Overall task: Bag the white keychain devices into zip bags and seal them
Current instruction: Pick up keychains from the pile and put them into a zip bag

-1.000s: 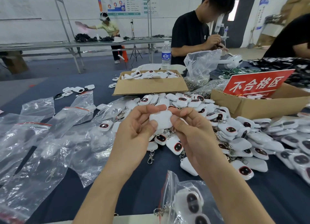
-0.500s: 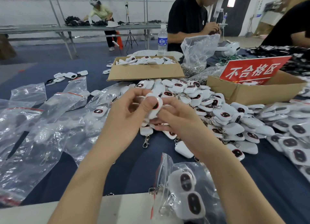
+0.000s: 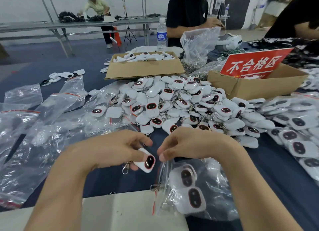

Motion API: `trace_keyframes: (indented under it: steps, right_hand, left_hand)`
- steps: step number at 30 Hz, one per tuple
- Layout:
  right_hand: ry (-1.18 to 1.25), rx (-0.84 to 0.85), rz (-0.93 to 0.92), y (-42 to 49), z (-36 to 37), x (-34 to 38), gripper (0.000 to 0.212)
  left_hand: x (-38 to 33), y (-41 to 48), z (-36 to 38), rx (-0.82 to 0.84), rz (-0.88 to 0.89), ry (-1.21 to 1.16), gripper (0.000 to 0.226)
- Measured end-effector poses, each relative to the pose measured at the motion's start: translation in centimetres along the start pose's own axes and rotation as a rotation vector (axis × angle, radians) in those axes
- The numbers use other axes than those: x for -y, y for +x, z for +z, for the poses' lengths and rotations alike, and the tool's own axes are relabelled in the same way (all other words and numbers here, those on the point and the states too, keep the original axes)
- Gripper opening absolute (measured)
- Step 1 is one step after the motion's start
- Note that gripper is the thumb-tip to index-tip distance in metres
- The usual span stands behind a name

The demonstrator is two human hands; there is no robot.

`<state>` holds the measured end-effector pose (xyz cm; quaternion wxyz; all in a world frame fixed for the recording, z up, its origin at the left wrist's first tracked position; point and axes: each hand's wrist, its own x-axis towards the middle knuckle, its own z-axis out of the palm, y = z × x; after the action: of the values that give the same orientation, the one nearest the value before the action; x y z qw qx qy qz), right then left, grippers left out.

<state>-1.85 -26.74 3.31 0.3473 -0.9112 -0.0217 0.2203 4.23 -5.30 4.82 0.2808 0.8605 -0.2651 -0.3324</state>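
My left hand (image 3: 112, 149) grips a white keychain device (image 3: 146, 160) with a dark oval face and a metal clasp hanging below it. My right hand (image 3: 191, 146) pinches the open rim of a clear zip bag (image 3: 212, 187) lying at the table's front; two white devices show inside it. The held device hangs just left of the bag's mouth. A large pile of white keychain devices (image 3: 181, 104) spreads across the dark blue table (image 3: 276, 170) behind my hands.
Several empty zip bags (image 3: 34, 127) lie at the left. Two cardboard boxes (image 3: 143, 66) stand behind the pile, one holding a red sign (image 3: 255, 63). Bagged devices (image 3: 296, 127) stack at the right. A water bottle (image 3: 161, 34) and other persons are beyond the table.
Both hands came down from above the pile toward the front of the table. The left hand now holds the device alone; the right hand let go of it and took the zip bag's rim.
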Motion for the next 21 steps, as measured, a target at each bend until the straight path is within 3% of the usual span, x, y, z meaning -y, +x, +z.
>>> trace_keyframes:
  steps: [7, 16, 21]
  right_hand:
    - [0.094, -0.090, -0.052, 0.5, -0.2, -0.7, 0.011]
    - [0.145, -0.363, -0.133, 1.3, -0.4, -1.6, 0.010]
    - [0.239, -0.471, -0.162, 1.7, -0.5, -1.8, 0.013]
  left_hand:
    - [-0.4, 0.0, 0.4, 0.017, 0.057, -0.255, 0.028]
    - [-0.9, 1.9, 2.0, -0.113, 0.101, -0.308, 0.028]
    - [-1.4, 2.4, 2.5, -0.138, 0.110, -0.570, 0.038]
